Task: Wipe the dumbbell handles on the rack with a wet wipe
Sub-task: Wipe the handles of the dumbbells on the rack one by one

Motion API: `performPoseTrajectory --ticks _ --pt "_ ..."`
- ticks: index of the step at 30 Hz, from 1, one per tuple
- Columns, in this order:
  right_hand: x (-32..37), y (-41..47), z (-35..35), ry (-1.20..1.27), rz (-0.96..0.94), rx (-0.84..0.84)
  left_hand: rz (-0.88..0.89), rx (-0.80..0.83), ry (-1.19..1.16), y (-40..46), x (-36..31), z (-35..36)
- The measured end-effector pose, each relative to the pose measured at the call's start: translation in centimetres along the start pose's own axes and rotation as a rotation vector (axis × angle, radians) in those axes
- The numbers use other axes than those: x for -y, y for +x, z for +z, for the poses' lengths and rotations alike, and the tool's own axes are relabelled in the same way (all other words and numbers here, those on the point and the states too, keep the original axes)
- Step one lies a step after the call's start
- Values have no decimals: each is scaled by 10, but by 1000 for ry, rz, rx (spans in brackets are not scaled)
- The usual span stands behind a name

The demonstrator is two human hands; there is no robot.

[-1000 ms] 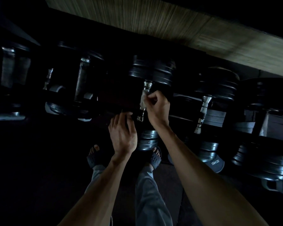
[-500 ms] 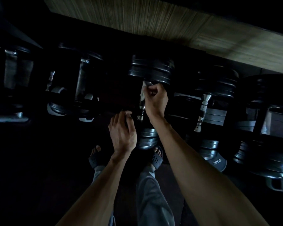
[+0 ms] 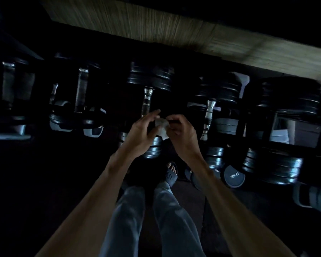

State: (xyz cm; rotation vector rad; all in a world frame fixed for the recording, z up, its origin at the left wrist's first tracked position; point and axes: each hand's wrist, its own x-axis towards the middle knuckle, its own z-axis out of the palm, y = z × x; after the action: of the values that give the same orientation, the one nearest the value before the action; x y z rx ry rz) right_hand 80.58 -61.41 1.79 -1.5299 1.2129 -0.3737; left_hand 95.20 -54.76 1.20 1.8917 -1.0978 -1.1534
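Note:
A small white wet wipe [image 3: 161, 127] hangs between my two hands in front of the dark dumbbell rack. My right hand [image 3: 181, 129] pinches its upper right edge. My left hand [image 3: 143, 130] has its fingers spread at the wipe's left side, touching it. Just behind the hands the chrome handle [image 3: 147, 101] of the middle dumbbell shows bare, its upper part visible. A second chrome handle [image 3: 208, 117] stands to the right, clear of both hands. More handles [image 3: 82, 88] lie in shadow to the left.
Black plate dumbbells fill the rack from left to right. A round 5KG weight [image 3: 234, 176] sits low at the right near my sandalled foot [image 3: 170, 174]. A pale wooden wall strip [image 3: 174, 28] runs behind the rack. The scene is very dim.
My right hand has come off the middle handle, drawing the wipe down and toward me. My left hand has risen to meet the wipe. The view has shifted slightly.

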Motion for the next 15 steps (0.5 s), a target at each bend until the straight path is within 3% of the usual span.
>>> performPoseTrajectory --ticks 3,10,15 --pt "-1 -17 -16 -19 38 -18 -22 87 -91 2 -8 5" --pt "-5 -37 -38 -13 87 -64 19 104 -80 2 -20 24" --pt "-23 -41 -57 -153 76 -279 23 -55 -84 -12 -25 47"
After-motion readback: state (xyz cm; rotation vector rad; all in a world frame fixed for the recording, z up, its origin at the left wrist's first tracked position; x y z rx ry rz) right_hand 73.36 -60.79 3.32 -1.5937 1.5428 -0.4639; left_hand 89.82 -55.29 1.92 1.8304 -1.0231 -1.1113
